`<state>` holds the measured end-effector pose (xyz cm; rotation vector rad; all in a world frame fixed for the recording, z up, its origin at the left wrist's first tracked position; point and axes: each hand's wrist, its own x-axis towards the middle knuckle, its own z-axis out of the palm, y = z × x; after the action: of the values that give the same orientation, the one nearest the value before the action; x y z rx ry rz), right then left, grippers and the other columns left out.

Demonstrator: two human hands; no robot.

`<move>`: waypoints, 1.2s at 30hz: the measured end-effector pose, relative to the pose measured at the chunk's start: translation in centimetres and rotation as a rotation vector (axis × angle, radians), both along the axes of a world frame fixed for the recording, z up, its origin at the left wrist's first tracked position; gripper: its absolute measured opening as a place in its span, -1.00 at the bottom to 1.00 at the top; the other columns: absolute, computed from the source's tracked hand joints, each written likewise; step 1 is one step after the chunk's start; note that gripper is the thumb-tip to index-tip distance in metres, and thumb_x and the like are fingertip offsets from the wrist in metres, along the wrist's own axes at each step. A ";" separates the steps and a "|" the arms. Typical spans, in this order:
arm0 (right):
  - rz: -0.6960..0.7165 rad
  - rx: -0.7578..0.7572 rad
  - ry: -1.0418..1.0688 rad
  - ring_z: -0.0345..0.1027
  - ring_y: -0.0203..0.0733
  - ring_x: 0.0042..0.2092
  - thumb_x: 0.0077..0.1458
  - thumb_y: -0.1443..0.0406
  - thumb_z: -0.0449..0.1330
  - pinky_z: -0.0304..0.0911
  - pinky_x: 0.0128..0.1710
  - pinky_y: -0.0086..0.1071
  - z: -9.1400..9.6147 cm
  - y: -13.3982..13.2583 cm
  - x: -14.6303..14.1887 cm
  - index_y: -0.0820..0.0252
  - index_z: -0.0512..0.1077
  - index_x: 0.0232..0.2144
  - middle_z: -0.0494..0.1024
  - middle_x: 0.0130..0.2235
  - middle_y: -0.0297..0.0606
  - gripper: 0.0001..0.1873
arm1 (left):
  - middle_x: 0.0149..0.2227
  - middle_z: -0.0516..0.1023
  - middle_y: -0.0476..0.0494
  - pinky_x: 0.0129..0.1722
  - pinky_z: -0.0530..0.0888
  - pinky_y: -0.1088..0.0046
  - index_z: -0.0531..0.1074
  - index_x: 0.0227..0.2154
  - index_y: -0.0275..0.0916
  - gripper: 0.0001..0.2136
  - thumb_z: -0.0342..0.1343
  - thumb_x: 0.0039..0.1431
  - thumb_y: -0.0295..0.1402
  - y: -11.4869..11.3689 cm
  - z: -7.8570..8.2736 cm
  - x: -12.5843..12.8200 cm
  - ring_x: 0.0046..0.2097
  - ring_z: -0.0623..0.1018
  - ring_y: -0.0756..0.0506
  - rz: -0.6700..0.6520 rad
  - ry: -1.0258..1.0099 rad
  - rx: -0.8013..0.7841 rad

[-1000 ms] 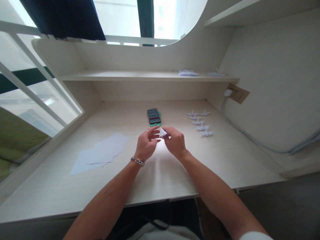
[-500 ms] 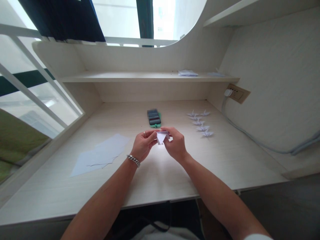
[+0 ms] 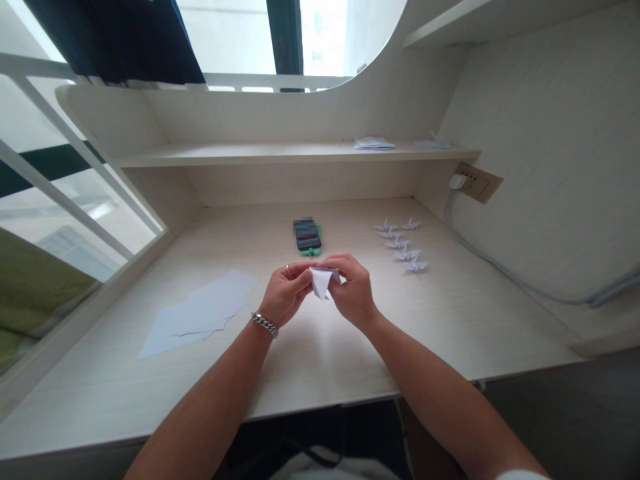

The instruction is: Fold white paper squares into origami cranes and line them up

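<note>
A small folded white paper piece (image 3: 320, 281) hangs point down between my two hands, just above the pale wooden desk (image 3: 310, 347). My left hand (image 3: 285, 295), with a ring and a metal bracelet, pinches its left upper edge. My right hand (image 3: 353, 290) pinches the right upper edge, fingers curled round it. Both hands are held at the middle of the desk, a little in front of a dark phone (image 3: 307, 237) in a green case.
Loose white paper sheets (image 3: 200, 310) lie at the left. Several folded paper cranes (image 3: 400, 245) sit in a row at the right. A shelf holds more paper (image 3: 373, 143). A wall socket (image 3: 475, 183) feeds a grey cable (image 3: 525, 283) along the right wall.
The folded paper has been turned so its point now hangs downward between my fingers. Both hands have stayed in nearly the same spot, drawn slightly toward me.
</note>
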<state>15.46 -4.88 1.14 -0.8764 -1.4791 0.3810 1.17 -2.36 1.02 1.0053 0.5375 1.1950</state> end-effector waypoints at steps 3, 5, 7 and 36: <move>-0.062 0.161 -0.099 0.44 -0.24 -0.25 0.07 0.42 0.18 0.38 -0.25 -0.37 -0.2 0.1 0.1 0.11 0.53 -0.38 0.52 -0.28 -0.25 -0.85 | -0.44 0.63 -0.15 -0.38 0.49 0.55 0.62 -0.40 -0.29 -0.75 0.45 -0.21 -0.34 -0.1 0.1 0.0 -0.42 0.55 0.02 0.001 -0.022 -0.008; -0.090 0.249 -0.148 0.44 -0.24 -0.26 0.09 0.44 0.15 0.38 -0.26 -0.37 -0.3 0.1 0.1 0.11 0.52 -0.35 0.53 -0.28 -0.25 -0.82 | -0.47 0.62 -0.14 -0.39 0.48 0.58 0.62 -0.41 -0.31 -0.76 0.45 -0.21 -0.35 -0.2 0.2 0.0 -0.43 0.54 0.03 -0.004 -0.035 -0.011; -0.108 0.299 -0.180 0.45 -0.24 -0.23 0.10 0.47 0.13 0.39 -0.25 -0.37 -0.5 0.1 0.1 0.12 0.51 -0.33 0.53 -0.27 -0.24 -0.80 | -0.47 0.61 -0.14 -0.39 0.47 0.58 0.62 -0.42 -0.32 -0.77 0.44 -0.20 -0.36 -0.3 0.3 0.0 -0.43 0.54 0.03 -0.010 -0.042 -0.011; 0.169 -0.295 0.231 0.42 -0.23 -0.41 -0.17 0.38 0.28 0.29 -0.46 -0.45 -0.4 0.8 0.2 0.22 0.52 -0.39 0.55 -0.43 -0.33 -0.83 | -0.50 0.62 -0.17 -0.41 0.47 0.58 0.64 -0.43 -0.31 -0.77 0.45 -0.23 -0.37 -0.2 0.4 -0.2 -0.44 0.54 0.02 0.062 0.043 -0.013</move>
<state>15.67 -4.05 0.76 -0.9069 -1.3037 0.8152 0.97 -2.53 1.38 1.0115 0.6135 1.2254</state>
